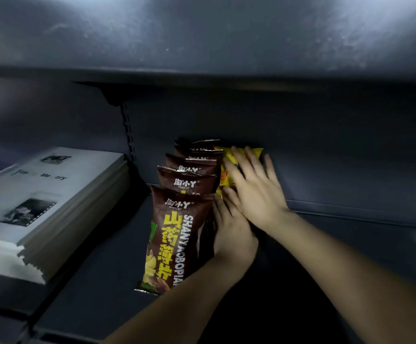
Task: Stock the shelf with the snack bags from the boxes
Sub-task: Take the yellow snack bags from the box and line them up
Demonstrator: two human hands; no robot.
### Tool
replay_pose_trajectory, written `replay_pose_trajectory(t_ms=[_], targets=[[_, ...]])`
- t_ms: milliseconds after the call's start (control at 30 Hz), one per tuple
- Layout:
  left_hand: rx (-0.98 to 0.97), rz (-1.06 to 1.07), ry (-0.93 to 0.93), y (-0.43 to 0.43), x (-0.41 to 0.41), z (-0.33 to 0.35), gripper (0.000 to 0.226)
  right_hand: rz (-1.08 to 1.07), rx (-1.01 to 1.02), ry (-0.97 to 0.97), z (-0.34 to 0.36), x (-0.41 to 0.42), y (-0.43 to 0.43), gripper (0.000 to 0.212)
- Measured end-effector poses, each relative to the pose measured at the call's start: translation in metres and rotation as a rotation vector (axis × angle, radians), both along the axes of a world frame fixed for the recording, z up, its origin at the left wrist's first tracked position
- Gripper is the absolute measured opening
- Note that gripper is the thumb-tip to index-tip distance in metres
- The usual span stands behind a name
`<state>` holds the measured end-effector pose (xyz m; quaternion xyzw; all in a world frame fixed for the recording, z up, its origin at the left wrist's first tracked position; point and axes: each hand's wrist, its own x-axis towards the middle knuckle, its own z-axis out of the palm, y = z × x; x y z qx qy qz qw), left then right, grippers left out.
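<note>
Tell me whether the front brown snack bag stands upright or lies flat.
Upright: the front brown snack bag stands on its bottom edge, top seal uppermost, on the shelf.

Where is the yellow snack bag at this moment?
Head view, centre: the yellow snack bag sits deep on the shelf, right of the brown bags, behind the flat fingers of the right hand.

Bag row (pixel 179 227) on shelf (pixel 97 269) — paper stack (pixel 40 207) leftward

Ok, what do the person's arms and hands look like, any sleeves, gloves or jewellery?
The left hand and right hand are bare: no gloves, rings or watch show. Both forearms are bare too, no sleeve in view down to the frame's edge.
</note>
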<state>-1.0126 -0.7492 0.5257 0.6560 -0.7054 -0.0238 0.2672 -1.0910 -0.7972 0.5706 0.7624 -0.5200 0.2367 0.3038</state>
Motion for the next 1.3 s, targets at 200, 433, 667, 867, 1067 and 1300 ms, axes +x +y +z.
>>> replay_pose_trajectory(t_ms=[200,433,667,867,1067,1300], targets=[[0.169,-0.002,0.053,-0.001,0.004,0.013,0.104,-0.171,0.182,0.089,0.0,0.004,-0.019,0.072],[0.141,-0.112,0.069,0.011,0.004,0.007,0.077,-0.082,0.277,-0.05,0.012,0.01,-0.005,0.068],[-0.187,-0.304,0.206,0.07,-0.008,0.018,0.051,0.072,0.225,-0.344,0.019,-0.033,0.091,0.038],[-0.166,-0.505,0.305,0.147,-0.051,0.017,0.045,0.09,0.277,-0.431,0.002,-0.105,0.198,0.029],[-0.049,-0.731,0.329,0.216,-0.097,-0.012,0.033,-0.007,0.365,-0.533,-0.029,-0.164,0.28,0.038],[0.034,-0.913,0.162,0.278,-0.128,-0.068,0.031,-0.078,0.454,-0.582,-0.092,-0.216,0.38,0.032]])
